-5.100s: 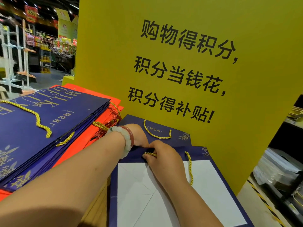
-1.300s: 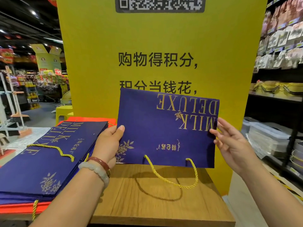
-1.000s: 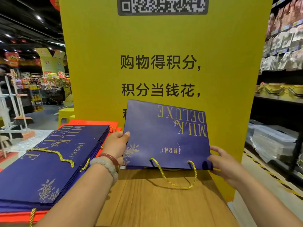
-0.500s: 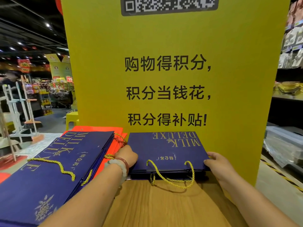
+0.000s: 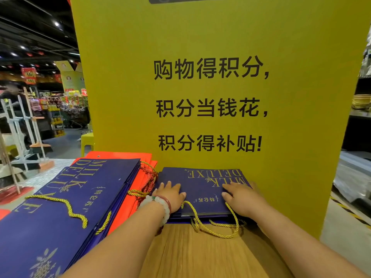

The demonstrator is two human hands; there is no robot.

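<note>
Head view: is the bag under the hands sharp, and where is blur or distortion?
Head view: navy bag, left hand and right hand sharp, gold lettering readable; head view: left stack smeared at its near corner; head view: yellow sign splays upward, wide-angle distortion.

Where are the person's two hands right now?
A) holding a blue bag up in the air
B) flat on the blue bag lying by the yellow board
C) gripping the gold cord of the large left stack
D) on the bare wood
B: the left hand and the right hand both rest palm down on the blue bag, which lies flat before the yellow board.
</note>
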